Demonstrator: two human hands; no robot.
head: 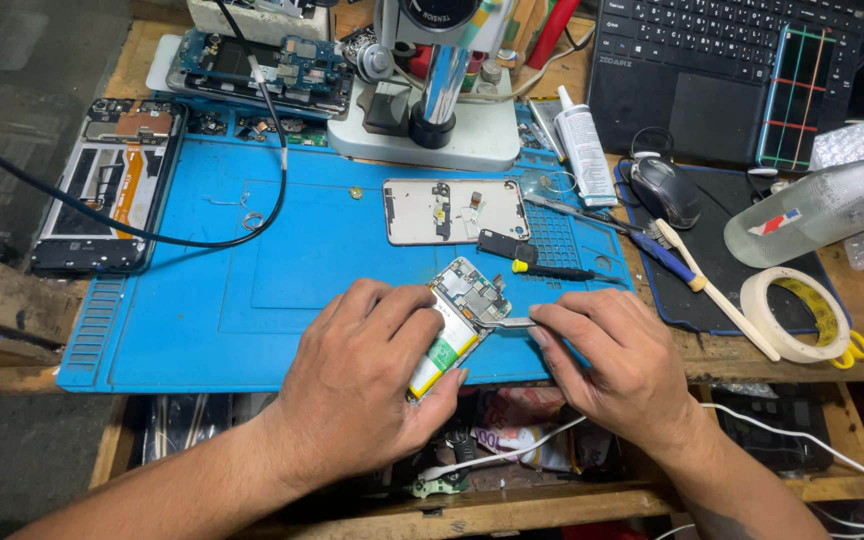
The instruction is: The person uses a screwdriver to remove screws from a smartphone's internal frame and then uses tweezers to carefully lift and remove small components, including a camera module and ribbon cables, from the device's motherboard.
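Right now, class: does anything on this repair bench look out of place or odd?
Mostly orderly. One oddity: the opened phone, held by the left hand, hangs past the blue mat edge while the right hand presses tweezers into it.

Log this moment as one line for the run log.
left hand: grips opened phone | right hand: tweezers on its board | surface: blue mat

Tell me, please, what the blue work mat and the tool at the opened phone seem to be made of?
The blue mat looks like matte silicone or rubber: moulded ridges, no glare. The tweezers in the right hand look like bare polished metal, silvery and glinting. The left hand steadies the opened phone.
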